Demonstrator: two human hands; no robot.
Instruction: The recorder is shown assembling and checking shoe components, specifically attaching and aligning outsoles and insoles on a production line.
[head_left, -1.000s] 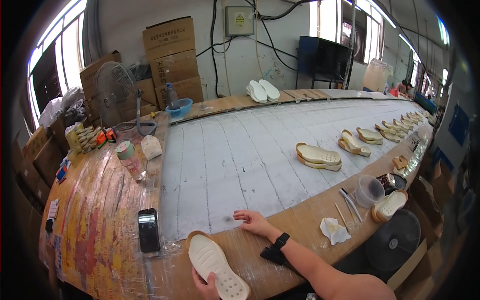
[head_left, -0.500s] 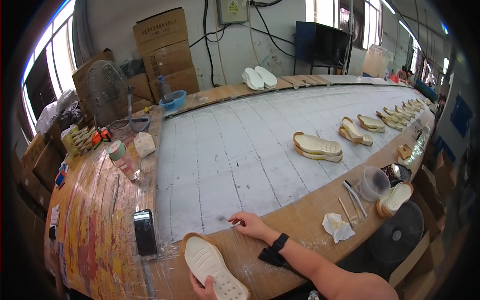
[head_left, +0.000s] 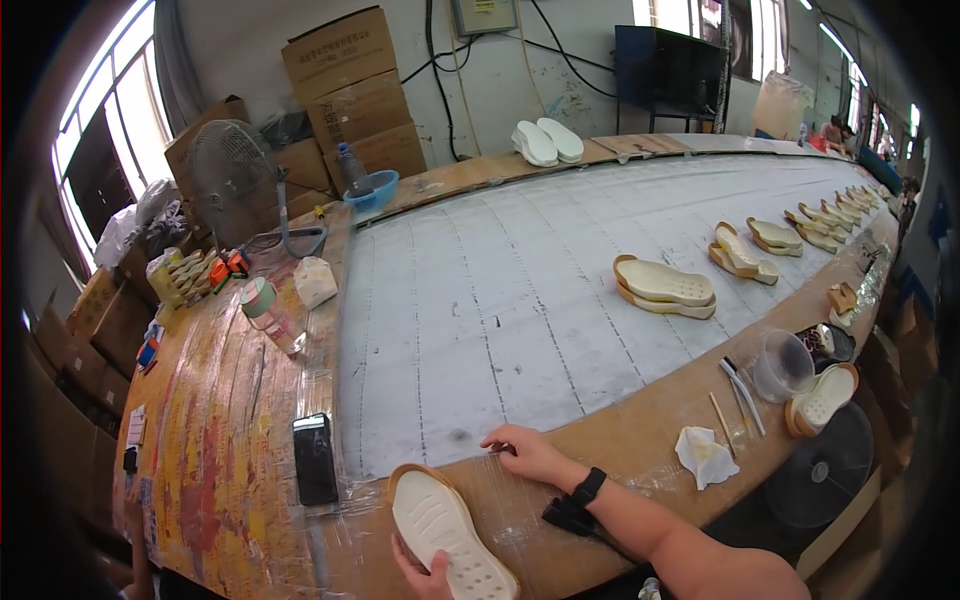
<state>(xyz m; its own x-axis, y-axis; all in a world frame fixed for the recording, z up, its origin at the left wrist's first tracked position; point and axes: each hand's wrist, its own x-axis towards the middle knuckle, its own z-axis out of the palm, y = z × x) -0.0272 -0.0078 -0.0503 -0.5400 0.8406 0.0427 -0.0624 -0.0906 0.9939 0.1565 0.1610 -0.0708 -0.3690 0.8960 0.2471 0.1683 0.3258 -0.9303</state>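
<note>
A cream shoe sole with a tan rim stands tilted at the table's near edge, its hole-dotted end toward me. My left hand grips its lower part, the thumb lying on the cream face. My right hand rests at the near edge of the white conveyor belt, beyond and to the right of the sole. Its fingers are loosely bent and apart, and no object shows in them. A black watch is on that wrist. Farther along the belt lies a pair of similar soles, with several more pairs trailing into the distance.
Left, on the stained wooden table, are a phone, a bottle and a fan. On the right ledge sit a crumpled tissue, pens, a clear tub and another sole.
The whole view has shifted, so the scene sits farther right. Both hands and the held sole keep nearly the same places relative to the table.
</note>
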